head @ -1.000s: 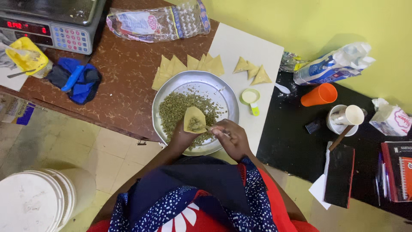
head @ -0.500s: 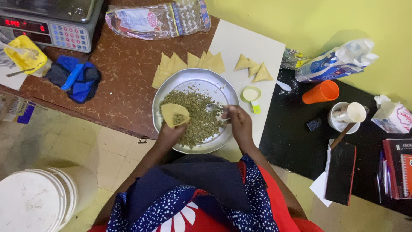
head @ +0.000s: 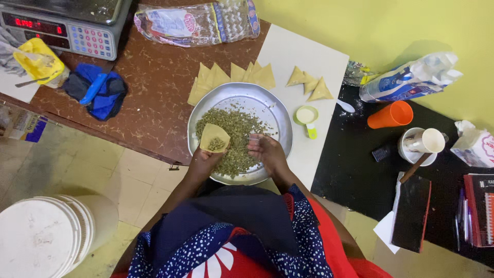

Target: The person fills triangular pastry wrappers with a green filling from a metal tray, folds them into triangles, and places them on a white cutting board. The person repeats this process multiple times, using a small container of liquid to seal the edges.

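Observation:
My left hand (head: 205,158) holds a pastry cone (head: 214,138) with a little green filling inside, over the left side of a round metal tray (head: 272,113). A heap of green filling (head: 234,135) lies in the tray. My right hand (head: 266,151) rests over the filling with its fingers bent, gripping a small spoon that barely shows. Flat pastry sheets (head: 231,77) fan out behind the tray. Three folded triangular pastries (head: 309,83) lie on a white board (head: 303,51).
A small green cup of white paste (head: 305,116) stands right of the tray. An orange cup (head: 391,115), a white mug (head: 421,145), a bag (head: 411,80) and notebooks (head: 478,206) sit at right. A scale (head: 67,25), blue cloth (head: 98,90) and white bucket (head: 46,237) are at left.
My left hand has kept the cone near the tray's left side, and the cone now shows filling. My right hand moved from the tray's right edge down onto the filling.

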